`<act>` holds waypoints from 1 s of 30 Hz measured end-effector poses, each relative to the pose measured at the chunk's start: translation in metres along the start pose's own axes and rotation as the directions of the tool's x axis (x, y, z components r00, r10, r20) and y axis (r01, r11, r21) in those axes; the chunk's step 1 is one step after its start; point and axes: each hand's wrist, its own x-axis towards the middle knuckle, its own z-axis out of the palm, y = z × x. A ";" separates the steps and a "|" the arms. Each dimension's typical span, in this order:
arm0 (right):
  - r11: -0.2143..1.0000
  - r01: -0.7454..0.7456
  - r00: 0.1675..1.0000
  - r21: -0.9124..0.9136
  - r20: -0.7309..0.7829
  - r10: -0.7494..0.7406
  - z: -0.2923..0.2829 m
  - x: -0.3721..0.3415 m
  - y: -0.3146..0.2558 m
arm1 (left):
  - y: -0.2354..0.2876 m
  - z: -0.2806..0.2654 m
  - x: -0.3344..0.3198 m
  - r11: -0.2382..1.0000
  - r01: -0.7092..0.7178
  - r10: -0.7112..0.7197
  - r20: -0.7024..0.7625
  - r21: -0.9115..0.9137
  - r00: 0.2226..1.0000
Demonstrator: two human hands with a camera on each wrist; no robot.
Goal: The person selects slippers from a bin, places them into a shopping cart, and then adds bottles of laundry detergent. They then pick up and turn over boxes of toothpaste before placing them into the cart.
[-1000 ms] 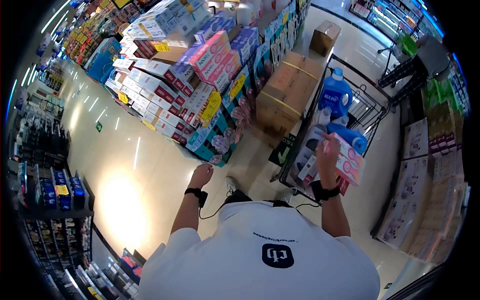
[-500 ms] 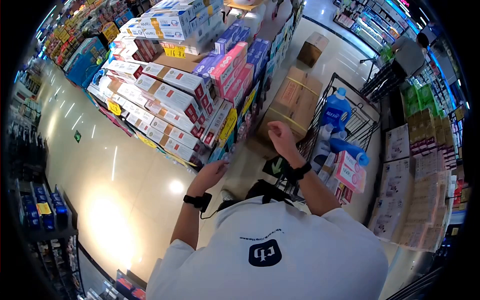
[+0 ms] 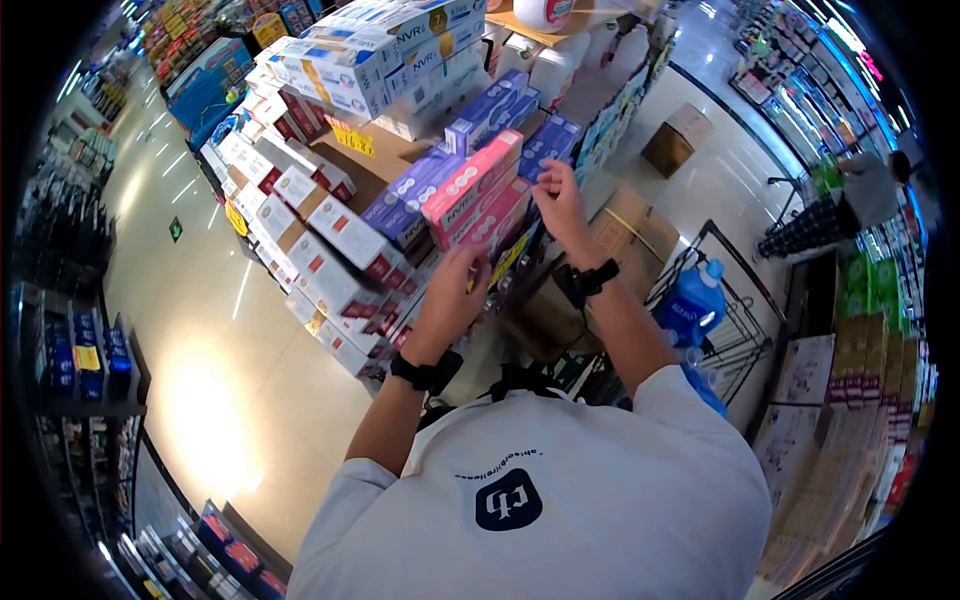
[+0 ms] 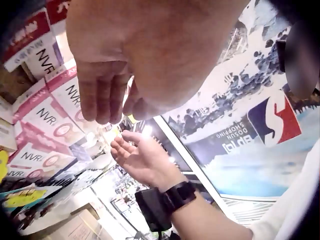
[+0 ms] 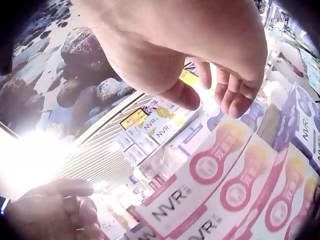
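Several pink-and-white NVR boxes (image 3: pixel 478 178) stand stacked on the display, with their round emblems showing in the right wrist view. My left hand (image 3: pixel 450 305) is at the near left end of these pink boxes, its fingers loosely bent and holding nothing. Over on their right side, my right hand (image 3: pixel 562 208) is raised with relaxed fingers and an empty palm. From the right wrist, that hand's fingertips (image 5: pixel 235 106) hang just above the top edge of a pink box (image 5: pixel 197 172). Purple boxes (image 3: pixel 410 192) lie beside the pink ones.
White boxes with red ends (image 3: pixel 350 235) fill the display's left part, and blue-and-white NVR boxes (image 3: pixel 425 45) rise behind. To the right are a cardboard carton (image 3: pixel 625 235) and a shopping cart (image 3: pixel 745 345) holding a blue jug (image 3: pixel 690 297). Another person (image 3: pixel 850 205) stands farther right.
My right hand has left the pink boxes in the cart and swung left to the display. My left hand has risen forward to the same stack. The cart is now partly behind my right arm.
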 end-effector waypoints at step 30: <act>0.825 -0.111 0.980 0.554 0.197 0.000 -0.045 0.152 0.016 | -0.024 0.019 0.164 0.781 0.169 -0.497 -0.434 -0.602 0.751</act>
